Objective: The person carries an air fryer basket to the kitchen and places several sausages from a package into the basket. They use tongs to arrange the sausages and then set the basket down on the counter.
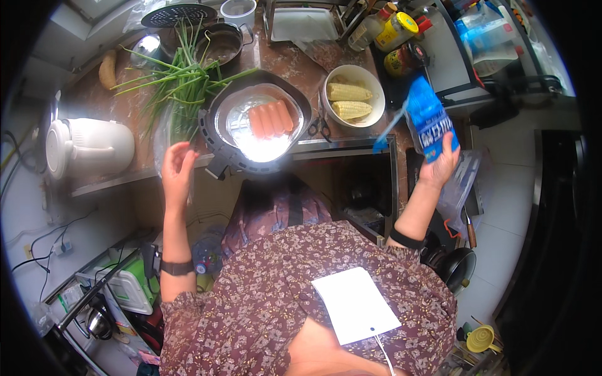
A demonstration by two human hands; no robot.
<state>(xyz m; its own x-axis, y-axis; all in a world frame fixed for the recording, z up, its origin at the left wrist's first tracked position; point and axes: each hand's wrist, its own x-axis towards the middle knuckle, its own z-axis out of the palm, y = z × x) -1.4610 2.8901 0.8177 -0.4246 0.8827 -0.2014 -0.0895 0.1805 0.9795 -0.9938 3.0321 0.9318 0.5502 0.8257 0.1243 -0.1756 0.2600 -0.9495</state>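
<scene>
My right hand (439,164) grips a blue plastic food packet (429,122) over the counter's right end. A blue strip hangs beside the packet. My left hand (178,162), holding nothing, is raised with fingers curled and slightly apart, near the bagged green scallions (181,89). Between the hands, several sausages (271,120) lie side by side in a foil-lined round dish inside a dark air fryer basket (301,89) at the counter edge. Right of it stand black-handled scissors (320,130) and a white bowl (379,96) with corn cobs (350,110).
A white electric kettle (101,148) lies at the left in this view. A dark pot (225,44) and a banana (107,70) are at the back. Glass bottles and jars (397,32) stand back right, beside a shelf. An open drawer or cabinet is below the counter.
</scene>
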